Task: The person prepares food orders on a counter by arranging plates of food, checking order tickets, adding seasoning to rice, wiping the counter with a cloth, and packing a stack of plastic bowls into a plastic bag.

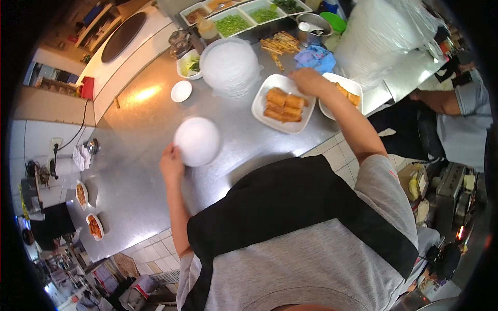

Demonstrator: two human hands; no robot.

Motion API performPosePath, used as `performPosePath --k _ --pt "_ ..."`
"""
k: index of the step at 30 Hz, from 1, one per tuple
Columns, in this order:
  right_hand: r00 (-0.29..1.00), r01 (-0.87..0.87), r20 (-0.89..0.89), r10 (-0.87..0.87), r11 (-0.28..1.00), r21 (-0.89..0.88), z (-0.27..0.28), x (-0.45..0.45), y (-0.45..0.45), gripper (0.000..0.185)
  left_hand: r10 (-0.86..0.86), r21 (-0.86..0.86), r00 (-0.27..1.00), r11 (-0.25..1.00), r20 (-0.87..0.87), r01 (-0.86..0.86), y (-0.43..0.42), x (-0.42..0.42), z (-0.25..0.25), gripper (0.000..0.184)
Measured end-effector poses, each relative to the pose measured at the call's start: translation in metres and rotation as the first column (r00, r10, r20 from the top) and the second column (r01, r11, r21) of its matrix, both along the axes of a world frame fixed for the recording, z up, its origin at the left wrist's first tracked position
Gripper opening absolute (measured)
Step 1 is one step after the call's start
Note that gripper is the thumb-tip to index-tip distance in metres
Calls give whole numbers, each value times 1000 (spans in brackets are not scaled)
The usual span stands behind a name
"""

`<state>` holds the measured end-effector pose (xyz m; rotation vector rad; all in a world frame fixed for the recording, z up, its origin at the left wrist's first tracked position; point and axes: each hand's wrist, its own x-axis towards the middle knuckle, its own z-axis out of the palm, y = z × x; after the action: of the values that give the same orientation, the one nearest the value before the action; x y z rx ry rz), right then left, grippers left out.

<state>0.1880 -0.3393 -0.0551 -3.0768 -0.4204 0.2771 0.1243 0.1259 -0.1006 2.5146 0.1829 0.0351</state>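
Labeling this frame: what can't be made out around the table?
Head view:
Left hand: some fingers hidden beneath the white disc, too blurred to call lid or plate.
Right hand: hides its own fingertips, so grip on the dish is unclear.
Second dish: partly covered by the right forearm.
Plastic bag: cut by top edge.
Two leftmost small dishes: food too small to identify.

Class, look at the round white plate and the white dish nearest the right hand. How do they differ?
Shape: the plate is round, while the dish is squarish with rounded corners.
Contents: the plate is bare, but the dish holds browned rolls.
Hands: the left hand holds the plate by its edge; the right hand is at the dish's corner.
Shared: both are white.
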Motion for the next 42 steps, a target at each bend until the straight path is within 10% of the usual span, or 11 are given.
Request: performPosePath --k 9,12,16,18,22,23,24,27,36,42 --pt "986 114 -166 -34 857 503 -14 -57 97 40 576 -345 816 777 51 -527 136 -14 -22 40" --pt "991 117 -126 -40 719 685 -14 -70 102 40 340 404 645 560 684 -723 138 -25 -21 43" --pt "948 166 125 -292 792 588 32 -87 33 29 358 22 780 903 513 -429 68 -41 14 38" --pt "833 396 322 -449 892 219 65 -94 -17 19 277 -168 886 959 373 -229 51 -46 2 34" --pt "672 710 305 -675 705 -6 46 -118 -132 24 144 -664 988 733 -61 -148 -13 -63 20 33" --pt "617 772 32 -786 613 165 45 -118 -139 24 88 -737 990 660 -115 -144 -23 -64 25 33" --pt "541 833 -258 -800 468 296 44 -120 -144 25 51 -739 991 662 -120 -124 -26 -64 21 34" --pt "654 686 -362 -665 319 653 12 -127 -153 30 -29 -726 990 683 -141 -83 -32 -65 11 38" --pt "756 642 -410 -510 456 617 19 -124 -60 58 25 -652 987 748 -158 -123 -9 -64 10 37" --pt "863 501 -257 -435 669 548 11 -106 20 33 174 -624 974 748 -142 -225 9 -73 17 34"
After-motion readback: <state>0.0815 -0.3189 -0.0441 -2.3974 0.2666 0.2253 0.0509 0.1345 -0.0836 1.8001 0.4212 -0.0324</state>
